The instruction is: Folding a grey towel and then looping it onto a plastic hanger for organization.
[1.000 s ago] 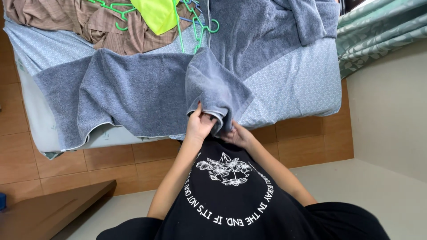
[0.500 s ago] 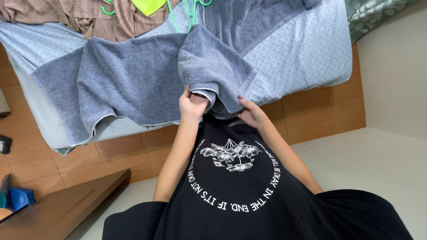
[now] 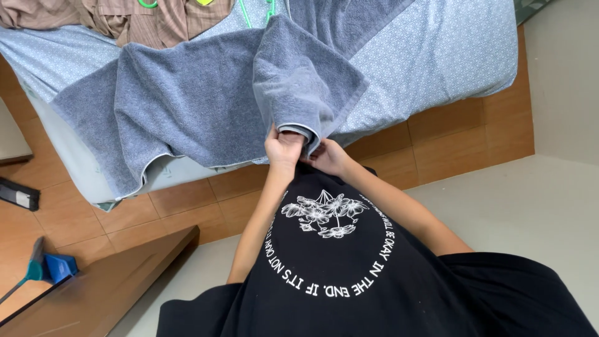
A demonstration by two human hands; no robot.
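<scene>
1. Orange-brown floor tiles (image 3: 437,146) run under a bed (image 3: 437,56) with a pale blue patterned sheet.
2. A big grey-blue towel (image 3: 187,106) lies spread on the bed. It starts right at the fingers and stretches up and off to the left of them.
3. One part of the towel is folded over on itself. That fold sits just above the fingers and hangs over the bed edge.
4. The left hand (image 3: 284,150) has its fingers closed around the bottom edge of the folded part.
5. The right hand (image 3: 327,156) is just beside it, touching the same edge. Its fingers are curled on the cloth too.
6. Both hands are close together, nearly touching each other.
7. Below the hands is the person's black shirt (image 3: 337,274) with a white flower drawing and a ring of white letters.
8. Far above the fingers and to the left, brown striped clothes (image 3: 156,19) lie in a heap at the top of the bed.
9. Green hangers (image 3: 249,12) poke out near those clothes, well apart from the hands.
10. Far to the lower left of the fingers stands a brown wooden board (image 3: 106,287).
11. A blue-green tool (image 3: 47,268) rests on the floor beside the board.
</scene>
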